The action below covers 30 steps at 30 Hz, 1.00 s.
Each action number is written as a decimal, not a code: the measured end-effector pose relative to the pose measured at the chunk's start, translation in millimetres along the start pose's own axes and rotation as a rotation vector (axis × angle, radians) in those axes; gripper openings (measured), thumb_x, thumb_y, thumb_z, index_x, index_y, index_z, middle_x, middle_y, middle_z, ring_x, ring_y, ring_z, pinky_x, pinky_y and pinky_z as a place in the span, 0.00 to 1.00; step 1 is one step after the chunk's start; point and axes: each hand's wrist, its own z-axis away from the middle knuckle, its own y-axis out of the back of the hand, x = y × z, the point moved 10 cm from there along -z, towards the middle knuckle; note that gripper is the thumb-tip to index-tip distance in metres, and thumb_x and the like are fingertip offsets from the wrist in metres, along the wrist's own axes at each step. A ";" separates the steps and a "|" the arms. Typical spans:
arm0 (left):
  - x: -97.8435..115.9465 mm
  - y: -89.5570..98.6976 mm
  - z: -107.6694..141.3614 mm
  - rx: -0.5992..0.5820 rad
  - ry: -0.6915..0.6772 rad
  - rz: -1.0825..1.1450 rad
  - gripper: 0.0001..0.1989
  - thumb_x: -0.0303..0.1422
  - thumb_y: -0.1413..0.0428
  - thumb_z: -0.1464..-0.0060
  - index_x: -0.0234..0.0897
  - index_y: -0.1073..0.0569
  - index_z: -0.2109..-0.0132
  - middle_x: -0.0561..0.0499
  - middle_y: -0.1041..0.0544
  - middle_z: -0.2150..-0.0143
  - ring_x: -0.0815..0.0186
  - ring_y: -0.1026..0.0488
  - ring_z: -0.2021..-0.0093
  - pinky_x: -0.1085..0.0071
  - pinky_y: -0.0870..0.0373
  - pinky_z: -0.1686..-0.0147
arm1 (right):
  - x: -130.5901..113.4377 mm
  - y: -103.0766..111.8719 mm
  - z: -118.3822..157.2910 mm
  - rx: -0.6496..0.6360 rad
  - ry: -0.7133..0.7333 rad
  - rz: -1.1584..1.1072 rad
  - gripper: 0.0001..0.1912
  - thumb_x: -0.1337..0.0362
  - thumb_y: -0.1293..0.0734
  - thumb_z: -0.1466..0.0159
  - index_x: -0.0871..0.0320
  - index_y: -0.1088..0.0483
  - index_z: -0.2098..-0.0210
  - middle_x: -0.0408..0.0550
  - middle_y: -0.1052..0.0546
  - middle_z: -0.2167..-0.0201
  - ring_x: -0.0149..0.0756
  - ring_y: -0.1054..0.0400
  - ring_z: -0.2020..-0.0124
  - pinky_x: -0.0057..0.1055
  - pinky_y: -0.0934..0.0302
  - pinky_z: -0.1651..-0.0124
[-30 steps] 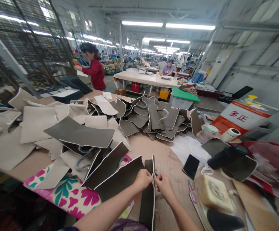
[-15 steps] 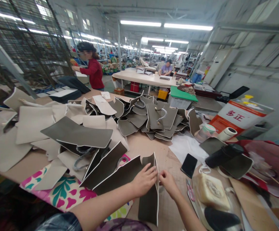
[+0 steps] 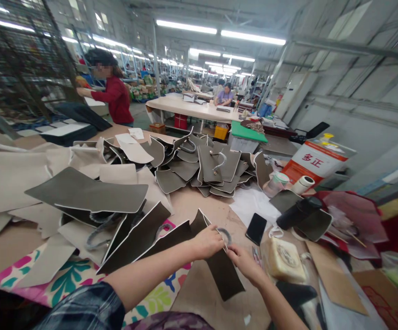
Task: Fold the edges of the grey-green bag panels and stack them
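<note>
Both hands pinch one dark grey panel point(image 3: 224, 275) at its top edge: left hand point(image 3: 208, 241) and right hand point(image 3: 245, 263) side by side, so it hangs over the near counter point(image 3: 199, 206). Phone point(image 3: 256, 228) just right, soap-like block point(image 3: 283, 259) nearer, heaps of panels point(image 3: 205, 167) farther back.

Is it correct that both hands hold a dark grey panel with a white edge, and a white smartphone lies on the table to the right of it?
Not quite. The head view shows the smartphone is black, not white. The rest stands: the left hand and right hand both hold the dark grey panel with a white edge, and the phone lies on the table to its right.
</note>
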 end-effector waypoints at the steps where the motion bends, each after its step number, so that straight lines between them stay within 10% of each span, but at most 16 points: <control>1: 1.0 1.9 -2.6 -0.001 -0.007 -0.003 0.06 0.25 0.51 0.48 0.34 0.29 0.68 0.45 0.26 0.69 0.62 0.31 0.66 0.60 0.45 0.51 | 2.6 5.1 -0.1 -0.007 0.002 0.045 0.09 0.61 0.39 0.47 0.58 0.34 0.80 0.40 0.34 0.83 0.30 0.40 0.78 0.25 0.49 0.76; 12: 31.2 29.0 -7.1 -0.018 -0.085 0.009 0.03 0.25 0.48 0.53 0.36 0.31 0.70 0.49 0.27 0.72 0.63 0.32 0.69 0.65 0.42 0.55 | 18.9 70.3 -12.2 0.140 0.028 0.404 0.09 0.67 0.41 0.46 0.58 0.37 0.82 0.43 0.33 0.81 0.35 0.39 0.74 0.30 0.49 0.68; 18: 14.3 35.2 -15.6 -0.027 0.025 0.000 0.03 0.27 0.48 0.50 0.35 0.30 0.70 0.48 0.25 0.72 0.61 0.29 0.68 0.67 0.37 0.66 | -38.1 54.0 15.3 0.022 0.209 0.367 0.13 0.58 0.46 0.38 0.56 0.35 0.62 0.45 0.28 0.65 0.35 0.35 0.61 0.30 0.43 0.58; 23: 5.3 46.3 -21.4 0.000 0.120 0.008 0.05 0.29 0.49 0.48 0.36 0.28 0.68 0.49 0.24 0.70 0.61 0.28 0.67 0.68 0.36 0.67 | -70.6 51.3 39.0 0.038 0.287 0.772 0.05 0.62 0.42 0.40 0.56 0.37 0.66 0.46 0.30 0.64 0.38 0.34 0.64 0.32 0.42 0.63; 30: -51.8 80.2 12.5 0.107 0.336 0.164 0.27 0.36 0.43 0.52 0.39 0.39 0.45 0.43 0.35 0.45 0.56 0.41 0.44 0.60 0.47 0.47 | -98.2 60.2 51.2 0.078 0.519 1.060 0.09 0.64 0.46 0.36 0.56 0.38 0.69 0.46 0.30 0.68 0.36 0.35 0.68 0.31 0.43 0.66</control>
